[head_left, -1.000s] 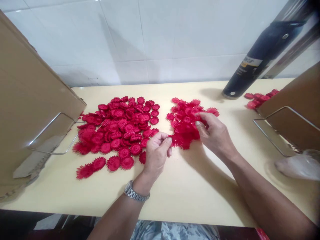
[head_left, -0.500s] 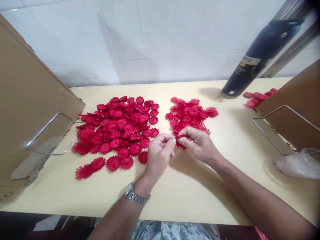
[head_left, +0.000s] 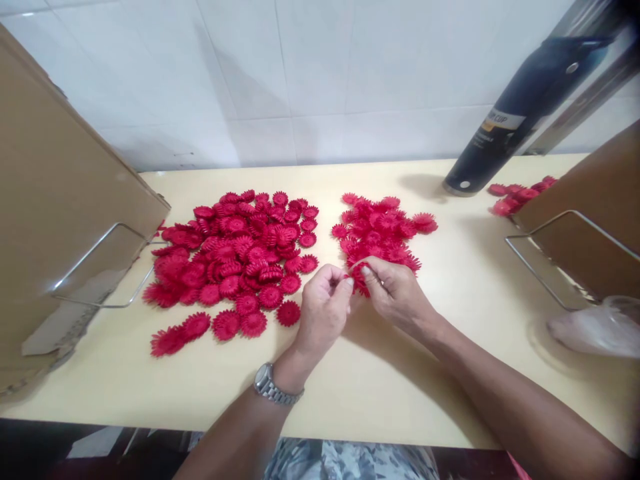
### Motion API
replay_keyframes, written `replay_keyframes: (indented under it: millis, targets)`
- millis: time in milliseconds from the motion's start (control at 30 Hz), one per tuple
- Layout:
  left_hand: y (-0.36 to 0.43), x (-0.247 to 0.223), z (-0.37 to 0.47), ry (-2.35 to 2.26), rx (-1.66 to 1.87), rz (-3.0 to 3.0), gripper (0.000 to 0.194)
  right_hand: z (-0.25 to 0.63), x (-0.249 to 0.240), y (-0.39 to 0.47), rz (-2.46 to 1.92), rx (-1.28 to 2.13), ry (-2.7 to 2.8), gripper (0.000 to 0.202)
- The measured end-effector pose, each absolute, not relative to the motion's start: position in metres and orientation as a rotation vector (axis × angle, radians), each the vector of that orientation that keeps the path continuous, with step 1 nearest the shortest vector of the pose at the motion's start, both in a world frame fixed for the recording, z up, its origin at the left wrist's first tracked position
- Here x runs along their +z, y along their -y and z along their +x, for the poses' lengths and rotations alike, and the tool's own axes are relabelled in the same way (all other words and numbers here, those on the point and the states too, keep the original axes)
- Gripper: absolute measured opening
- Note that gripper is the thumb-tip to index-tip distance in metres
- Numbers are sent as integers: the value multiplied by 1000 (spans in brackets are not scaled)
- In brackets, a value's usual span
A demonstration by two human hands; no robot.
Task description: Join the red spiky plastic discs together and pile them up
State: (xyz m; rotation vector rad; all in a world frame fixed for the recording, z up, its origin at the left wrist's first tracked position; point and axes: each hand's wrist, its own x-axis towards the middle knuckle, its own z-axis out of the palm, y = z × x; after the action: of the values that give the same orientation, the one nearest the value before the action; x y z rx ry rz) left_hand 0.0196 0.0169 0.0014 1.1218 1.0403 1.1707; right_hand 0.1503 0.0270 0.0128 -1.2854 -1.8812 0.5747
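Between my two hands is a red flower-shaped piece (head_left: pixel 360 283) with a fringed edge. My right hand (head_left: pixel 401 293) pinches it between thumb and fingers from the right. My left hand (head_left: pixel 323 308), on the watch side, has thumb and fingertips closed on its left edge; the exact grip is partly hidden by the fingers. Just behind my hands lies a smaller heap of red flower-shaped pieces (head_left: pixel 376 230) with looser fringes. To the left spreads a larger pile of red flower-shaped pieces (head_left: pixel 243 250), with a few at its front edge near my left wrist.
Cardboard boxes (head_left: pixel 60 173) with metal wire frames (head_left: pixel 90 263) flank the cream table (head_left: pixel 350 400). A dark blue bottle (head_left: pixel 515 120) stands at the back right by the tiled wall (head_left: pixel 320 73). A clear plastic bag (head_left: pixel 600 327) and more red pieces (head_left: pixel 523 195) are at the right.
Both hands stay at the same spot with small finger shifts. My right hand has moved slightly right and down, and more of the red piece shows between the fingers.
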Motion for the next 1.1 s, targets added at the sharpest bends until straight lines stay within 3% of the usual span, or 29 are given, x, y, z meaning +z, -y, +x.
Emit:
replay_keyframes:
  millis: [200, 300, 400, 467, 700, 967, 1100]
  targets:
    - [-16, 3, 17, -1080, 1138, 1196, 14, 165, 11, -38, -1347, 661, 1491, 28]
    - [-21, -3, 17, -1153, 1131, 1265, 3, 174, 16, -42, -1293, 727, 1502, 23]
    - [-23, -4, 17, -1194, 1101, 1413, 29, 175, 20, -39, -1250, 808, 1612, 17]
    - [-23, 0, 16, -1206, 1118, 1452, 35, 172, 19, -36, -1233, 856, 1650, 14]
    - [-20, 17, 15, -1063, 1107, 1233, 12, 163, 9, -30, -1150, 1056, 1634, 16]
    - [-19, 7, 14, -1029, 1173, 1194, 13, 158, 14, -25, -1222, 604, 1847, 9]
    - [-17, 2, 15, -1010, 1218, 1182, 18, 154, 14, -24, -1186, 541, 1871, 8]
